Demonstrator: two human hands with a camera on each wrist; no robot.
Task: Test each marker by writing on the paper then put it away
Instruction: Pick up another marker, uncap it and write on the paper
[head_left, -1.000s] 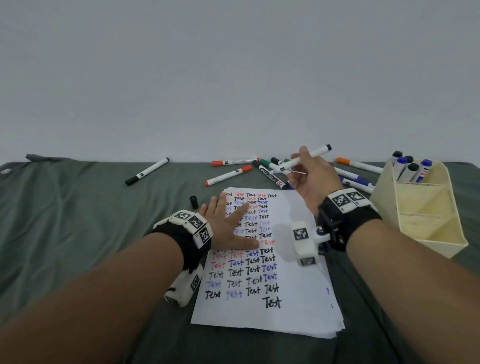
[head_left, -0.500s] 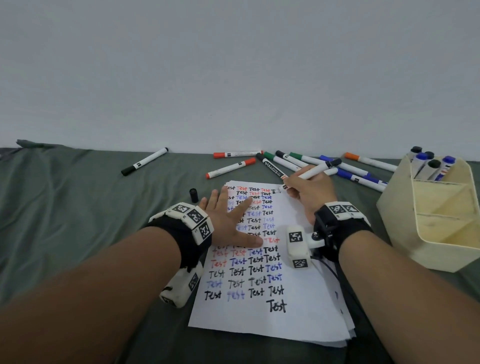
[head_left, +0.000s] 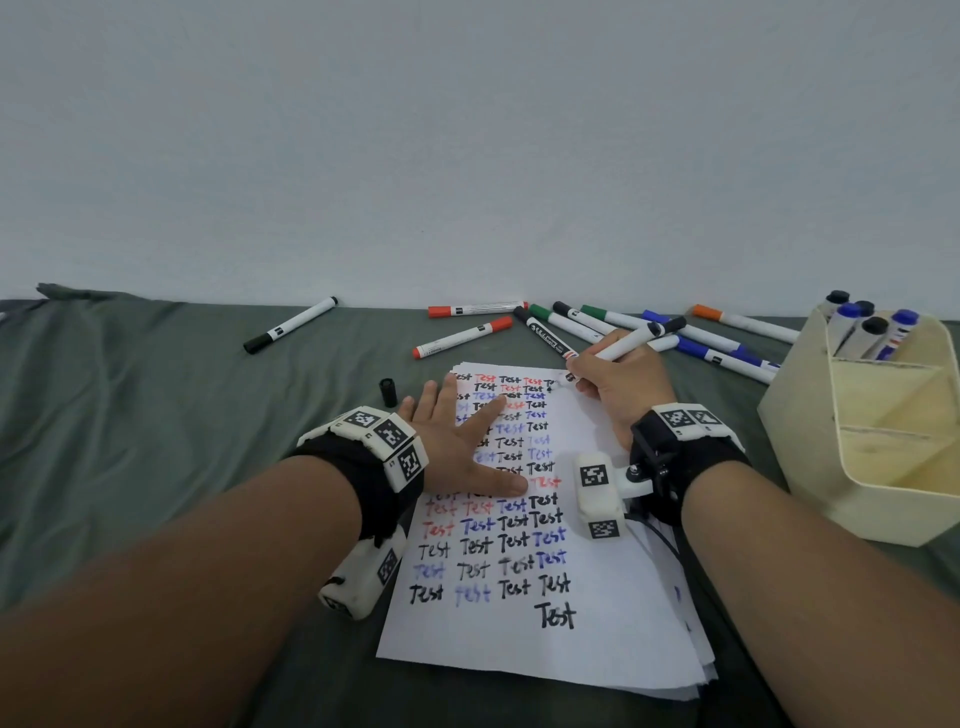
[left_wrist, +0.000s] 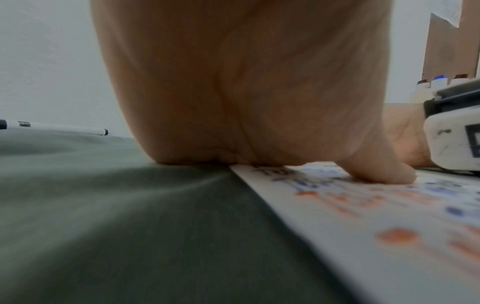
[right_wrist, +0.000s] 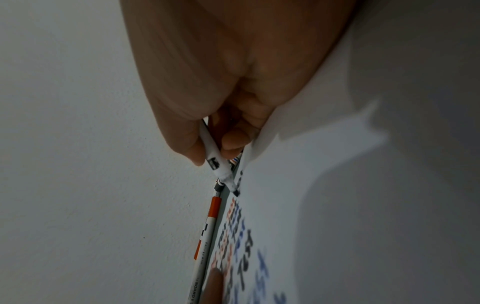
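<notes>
While our left hand (head_left: 457, 447) lies flat with fingers spread on the paper (head_left: 597, 644) near its left edge, the sheets beneath fan out loose at the near right corner, so a hard stroke could drag the top sheet across the green cloth. Further on, our right hand (head_left: 623, 395) has its grip closed round the uncapped black marker (head_left: 623, 347), tip at the paper's far right corner; there is little room there, and the line may run off onto the cloth. Its cap (head_left: 387, 391) stands just off the far left corner, and a nudge could send it rolling away. Beyond lie loose markers (head_left: 711, 348); the holder (head_left: 883, 467) waits at the right.
</notes>
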